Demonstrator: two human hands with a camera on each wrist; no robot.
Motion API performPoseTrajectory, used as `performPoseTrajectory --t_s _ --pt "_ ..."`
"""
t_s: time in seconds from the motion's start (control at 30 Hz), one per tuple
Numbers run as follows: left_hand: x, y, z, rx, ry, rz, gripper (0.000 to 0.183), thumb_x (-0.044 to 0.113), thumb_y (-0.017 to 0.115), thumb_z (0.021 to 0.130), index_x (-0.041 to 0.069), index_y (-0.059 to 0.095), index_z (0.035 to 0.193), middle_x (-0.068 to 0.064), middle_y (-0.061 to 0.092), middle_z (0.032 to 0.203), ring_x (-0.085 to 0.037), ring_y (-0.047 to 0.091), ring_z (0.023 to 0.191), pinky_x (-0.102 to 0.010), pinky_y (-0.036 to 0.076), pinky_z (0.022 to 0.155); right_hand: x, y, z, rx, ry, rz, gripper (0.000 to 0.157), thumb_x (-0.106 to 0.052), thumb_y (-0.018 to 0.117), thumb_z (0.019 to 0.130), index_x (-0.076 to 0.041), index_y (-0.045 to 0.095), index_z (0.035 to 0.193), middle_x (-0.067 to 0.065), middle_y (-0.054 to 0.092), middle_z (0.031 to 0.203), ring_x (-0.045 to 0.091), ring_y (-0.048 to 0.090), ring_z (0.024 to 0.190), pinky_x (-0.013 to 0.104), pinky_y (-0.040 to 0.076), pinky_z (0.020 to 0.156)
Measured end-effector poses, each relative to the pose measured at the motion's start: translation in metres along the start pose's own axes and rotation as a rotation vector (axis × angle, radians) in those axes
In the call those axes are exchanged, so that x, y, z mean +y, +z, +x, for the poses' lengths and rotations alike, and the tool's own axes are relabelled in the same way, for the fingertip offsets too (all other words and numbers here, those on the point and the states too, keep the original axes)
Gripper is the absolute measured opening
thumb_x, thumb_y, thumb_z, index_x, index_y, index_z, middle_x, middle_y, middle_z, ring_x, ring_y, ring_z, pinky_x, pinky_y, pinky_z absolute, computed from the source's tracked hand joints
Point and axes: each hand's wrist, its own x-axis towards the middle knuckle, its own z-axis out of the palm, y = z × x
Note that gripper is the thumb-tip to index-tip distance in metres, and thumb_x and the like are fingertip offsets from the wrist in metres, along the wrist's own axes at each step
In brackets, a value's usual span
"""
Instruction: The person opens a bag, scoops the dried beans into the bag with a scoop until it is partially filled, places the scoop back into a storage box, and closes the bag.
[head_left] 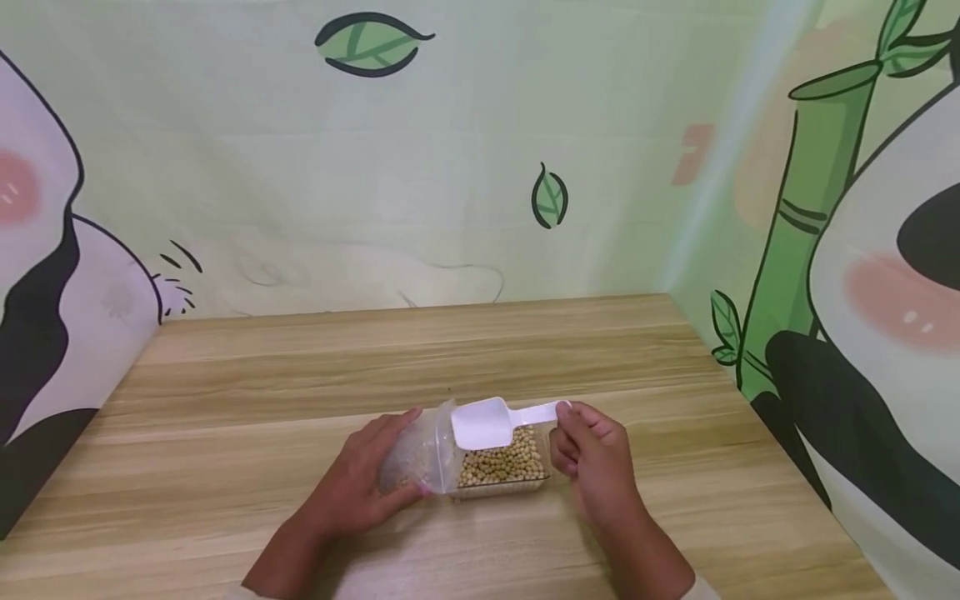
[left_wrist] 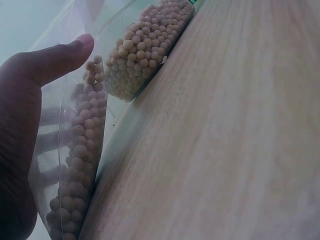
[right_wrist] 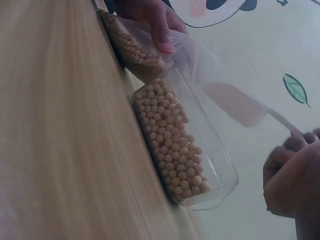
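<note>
My left hand (head_left: 360,483) grips a clear zip bag (head_left: 416,454), thumb on the near side and fingers behind it. Round pale beans, like soybeans (left_wrist: 80,150), lie along the bottom of the bag. Its mouth points at a clear rectangular container (head_left: 501,492), heaped with the same beans (right_wrist: 170,145). With thumb and curled fingers, my right hand (head_left: 596,458) pinches the handle end of a white plastic scoop (head_left: 482,423). The scoop's bowl is above the container's left part, overlapping the bag's edge in the head view.
Bag and container stand on a wood-grain table (head_left: 300,367). Behind and beside it hang pale green panels (head_left: 480,167) printed with leaves, bamboo and pandas. The right panel (head_left: 780,275) runs along the table's right edge.
</note>
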Motion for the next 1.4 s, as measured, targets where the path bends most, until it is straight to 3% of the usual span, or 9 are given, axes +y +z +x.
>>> performPoseTrajectory --t_s 0.2,0.37,0.53,0.7,0.83,0.93,1.03,1.23,1.4 --pt "0.0 0.0 0.0 -0.003 -0.008 -0.005 0.093 0.038 0.092 0.083 0.011 0.05 0.161 -0.012 0.07 0.142 -0.032 0.067 0.128 -0.065 0.053 0.103 -0.004 -0.003 0.006 0.272 -0.049 -0.022 0.037 -0.008 0.057 0.112 -0.002 0.054 0.075 -0.006 0.032 0.057 0.008 0.027 0.053 0.027 0.02 0.053" --pt "0.0 0.0 0.0 -0.007 -0.015 -0.008 0.093 0.038 0.092 0.083 0.012 0.049 0.162 -0.012 0.069 0.142 -0.032 0.067 0.128 -0.066 0.053 0.102 -0.002 -0.005 0.005 0.375 -0.156 -0.217 0.034 -0.009 0.064 0.109 0.007 0.063 0.078 -0.006 0.037 0.053 0.005 0.031 0.05 0.024 0.024 0.047" --pt "0.001 0.0 0.0 -0.011 -0.016 -0.009 0.093 0.039 0.091 0.084 0.012 0.049 0.162 -0.011 0.069 0.142 -0.032 0.067 0.128 -0.065 0.053 0.103 0.007 -0.006 0.002 0.338 -0.411 -0.502 0.024 -0.004 0.071 0.103 0.003 0.075 0.081 -0.01 0.04 0.054 -0.003 0.032 0.05 0.021 0.024 0.043" --pt "0.001 0.001 0.0 -0.012 -0.015 -0.013 0.092 0.039 0.091 0.084 0.012 0.05 0.162 -0.01 0.07 0.141 -0.03 0.067 0.127 -0.064 0.053 0.103 0.016 -0.007 0.002 0.201 -0.718 -0.637 0.017 0.011 0.074 0.093 -0.001 0.078 0.08 -0.002 0.046 0.053 -0.007 0.034 0.054 0.018 0.028 0.043" --pt "0.001 0.0 0.0 -0.007 -0.007 -0.004 0.091 0.039 0.091 0.084 0.011 0.05 0.161 -0.01 0.07 0.141 -0.03 0.067 0.127 -0.063 0.054 0.102 0.016 -0.008 0.004 0.1 -0.801 -0.719 0.016 0.012 0.076 0.089 -0.002 0.078 0.079 -0.005 0.048 0.052 -0.01 0.031 0.055 0.013 0.027 0.043" --pt "0.001 0.0 0.0 -0.004 -0.004 -0.002 0.092 0.039 0.091 0.084 0.011 0.05 0.161 -0.011 0.07 0.141 -0.03 0.067 0.127 -0.063 0.054 0.102 0.016 -0.008 0.004 0.07 -0.786 -0.761 0.019 0.011 0.076 0.089 -0.003 0.076 0.077 -0.007 0.045 0.051 -0.01 0.028 0.054 0.012 0.025 0.043" --pt "0.001 0.0 0.0 -0.006 -0.003 0.0 0.091 0.039 0.091 0.085 0.011 0.05 0.161 -0.009 0.07 0.14 -0.03 0.067 0.126 -0.063 0.054 0.102 0.014 -0.007 0.004 0.118 -0.688 -0.754 0.025 0.008 0.075 0.091 -0.006 0.072 0.072 -0.009 0.043 0.051 -0.01 0.028 0.053 0.013 0.024 0.044" --pt "0.002 0.0 0.0 -0.005 0.001 0.003 0.09 0.04 0.09 0.086 0.01 0.05 0.161 -0.008 0.07 0.139 -0.029 0.067 0.126 -0.063 0.054 0.101 0.01 -0.006 0.005 0.249 -0.343 -0.691 0.039 -0.002 0.072 0.099 -0.006 0.063 0.061 -0.011 0.034 0.051 -0.004 0.027 0.05 0.017 0.02 0.048" --pt "0.003 0.0 0.0 -0.005 0.001 -0.008 0.089 0.04 0.09 0.087 0.01 0.05 0.161 -0.009 0.07 0.14 -0.029 0.067 0.127 -0.063 0.053 0.102 0.007 -0.009 0.011 0.311 -0.027 -0.555 0.037 -0.012 0.068 0.104 0.003 0.068 0.07 -0.011 0.037 0.047 0.003 0.03 0.046 0.02 0.023 0.045"
